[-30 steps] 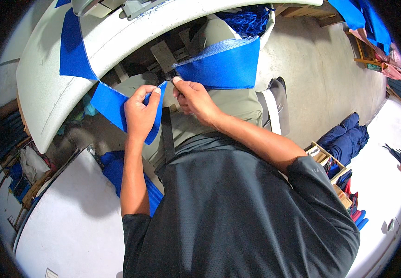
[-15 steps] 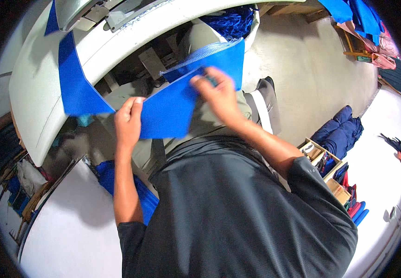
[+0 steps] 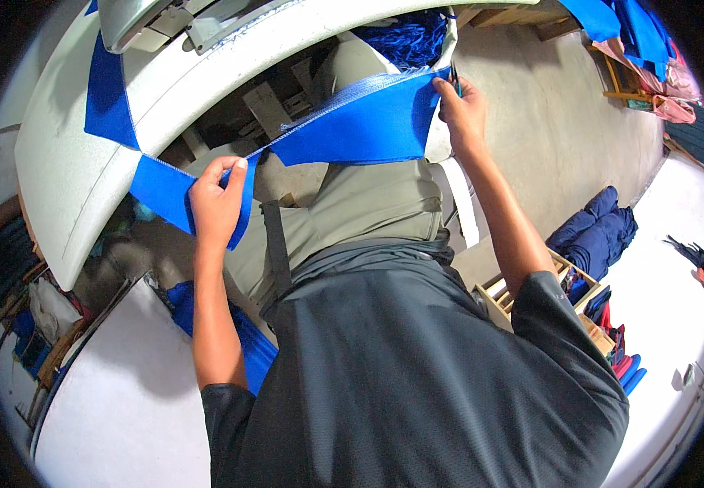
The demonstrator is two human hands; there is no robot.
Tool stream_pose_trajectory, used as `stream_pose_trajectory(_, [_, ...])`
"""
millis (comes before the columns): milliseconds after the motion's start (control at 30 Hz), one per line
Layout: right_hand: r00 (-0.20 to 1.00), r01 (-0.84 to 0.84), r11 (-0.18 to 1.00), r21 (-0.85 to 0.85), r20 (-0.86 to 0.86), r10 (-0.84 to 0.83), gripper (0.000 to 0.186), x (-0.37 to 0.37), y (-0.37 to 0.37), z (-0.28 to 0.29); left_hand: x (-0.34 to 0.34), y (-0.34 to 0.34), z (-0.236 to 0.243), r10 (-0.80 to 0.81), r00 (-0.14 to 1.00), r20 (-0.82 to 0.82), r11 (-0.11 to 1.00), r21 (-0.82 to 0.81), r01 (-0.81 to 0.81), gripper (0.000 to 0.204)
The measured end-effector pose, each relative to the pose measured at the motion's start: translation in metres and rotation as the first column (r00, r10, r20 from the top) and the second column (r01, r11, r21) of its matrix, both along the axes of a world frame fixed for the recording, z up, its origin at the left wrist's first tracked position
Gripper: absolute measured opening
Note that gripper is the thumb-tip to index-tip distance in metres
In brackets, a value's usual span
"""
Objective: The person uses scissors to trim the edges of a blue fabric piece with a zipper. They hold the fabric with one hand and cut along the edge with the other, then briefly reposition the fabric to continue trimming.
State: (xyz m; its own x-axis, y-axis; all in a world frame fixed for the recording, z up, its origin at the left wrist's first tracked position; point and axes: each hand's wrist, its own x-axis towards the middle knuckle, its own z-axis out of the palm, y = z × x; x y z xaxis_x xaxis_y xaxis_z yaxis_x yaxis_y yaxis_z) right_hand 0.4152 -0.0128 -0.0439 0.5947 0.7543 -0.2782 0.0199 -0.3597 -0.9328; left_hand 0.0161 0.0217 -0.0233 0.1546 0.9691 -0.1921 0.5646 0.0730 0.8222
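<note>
My left hand pinches a strip of blue fabric by its stitched edge, left of my knees. My right hand, raised to the right, is closed on the upper corner of a wider blue piece, with a small dark object at its fingertips that I cannot make out. The pieces hang joined along a pale stitched edge between both hands, over my lap. Another blue piece drapes over the curved white table under a sewing machine.
A bag of blue scraps hangs under the table. At right are a wooden tray, navy bundles, a white surface and blue and pink cloth on a rack. Another white surface stands at lower left.
My right hand has moved from the centre up and right along the fabric, drawing the pieces out between my hands. My left hand sits slightly further left. The piece raised between both hands has dropped.
</note>
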Motion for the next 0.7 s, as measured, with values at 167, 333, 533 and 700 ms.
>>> stream_pose_trajectory(167, [0.984,0.171,0.971,0.168,0.017,-0.177,0.021,-0.012,-0.003,0.002,0.006,-0.003,0.002,-0.003,0.999,0.043,1.000,0.017,0.002,0.019])
stream_pose_trajectory(333, [0.928,-0.075,0.982,0.172,-0.347,0.132,0.036,-0.084,-0.022,0.048,0.008,-0.007,0.014,0.005,0.997,0.073,1.000,0.001,-0.005,0.018])
stream_pose_trajectory(533, [0.535,-0.529,0.847,-0.043,-0.792,0.294,0.040,-0.177,-0.027,0.033,0.012,-0.013,0.019,0.036,0.992,0.124,0.998,-0.049,-0.030,0.018])
stream_pose_trajectory(700, [0.508,-0.528,0.847,-0.054,-0.820,0.264,0.040,-0.198,-0.019,0.028,0.012,-0.017,0.018,0.032,0.992,0.121,0.999,-0.036,-0.028,0.017])
